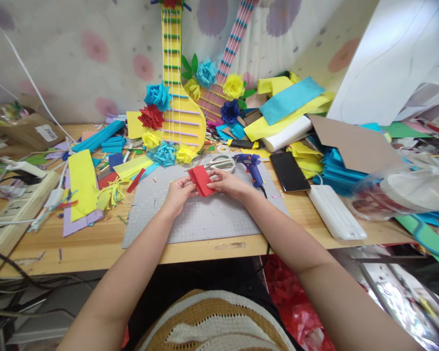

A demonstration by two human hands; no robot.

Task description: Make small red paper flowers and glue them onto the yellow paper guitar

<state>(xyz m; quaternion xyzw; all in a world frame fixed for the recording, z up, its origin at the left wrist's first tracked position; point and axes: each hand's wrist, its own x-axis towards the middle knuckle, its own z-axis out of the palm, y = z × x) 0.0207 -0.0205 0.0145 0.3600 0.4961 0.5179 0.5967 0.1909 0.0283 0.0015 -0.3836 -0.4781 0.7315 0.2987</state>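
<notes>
Between my hands is a stack of folded red crepe paper (202, 181), held over the grey cutting mat (193, 224). The fingers of my left hand (180, 192) pinch its left edge. My right hand (227, 184) grips the right edge, thumb on top. Just behind the paper lie scissors with pale handles (222, 163). A blue glue gun (251, 168) rests beside them, to the right of my right hand, with its black cord running down over the mat.
A yellow paper guitar (183, 117) with paper flowers leans at the back. A phone (289, 171) and a white power bank (336, 212) lie to the right. Yellow paper strips (82, 185) and a power strip (14, 209) are on the left. Cardboard (354, 146) and colored paper heap up at the back right.
</notes>
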